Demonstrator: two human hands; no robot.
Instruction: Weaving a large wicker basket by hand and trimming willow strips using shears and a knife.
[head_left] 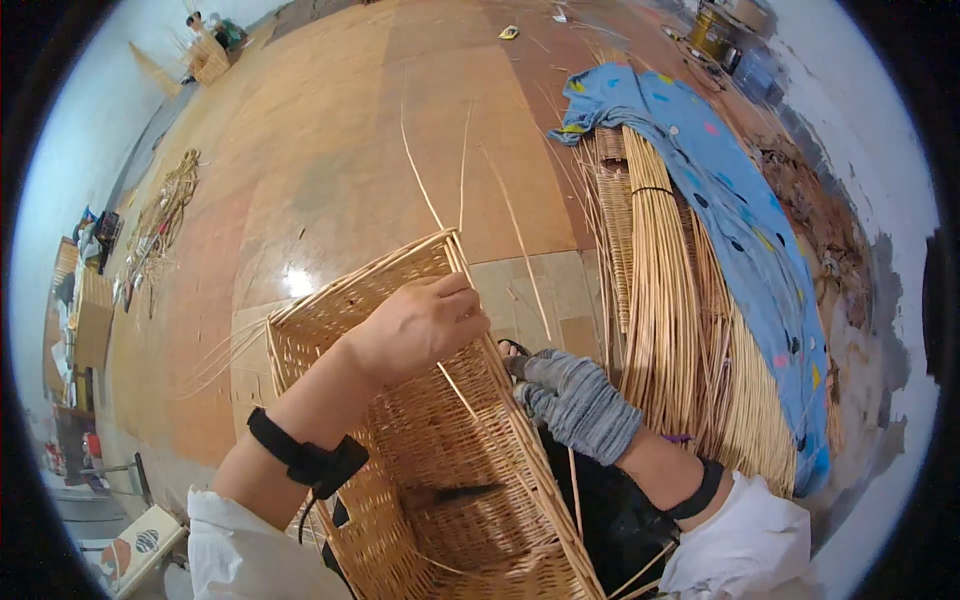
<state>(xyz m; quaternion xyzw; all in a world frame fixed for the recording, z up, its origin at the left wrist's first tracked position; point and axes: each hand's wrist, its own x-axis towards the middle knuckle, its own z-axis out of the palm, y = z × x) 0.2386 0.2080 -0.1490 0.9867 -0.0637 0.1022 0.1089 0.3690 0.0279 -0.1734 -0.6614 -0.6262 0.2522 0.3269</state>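
A rectangular woven wicker basket (400, 440) stands tilted in front of me, its open top facing up toward me. My left hand (430, 315) is bare and closed over the upper part of its right wall, fingers curled over the rim. Below that hand a pale wicker rod (457, 388) slants down across the inside of the wall. My right hand (575, 395), in a grey striped knitted glove, is closed against the outside of the same wall; its fingertips are partly hidden. Long loose rod ends (425, 180) stick up from the basket's far corner, and more fan out at its left corner.
To the right lies a big bundle of pale rods (660, 300), partly under a blue patterned cloth (745, 220). Loose strands (165, 220) lie on the brown board floor (330, 150) at left. A cardboard box (92, 320) stands by the left wall. Another person (195, 22) is far back left.
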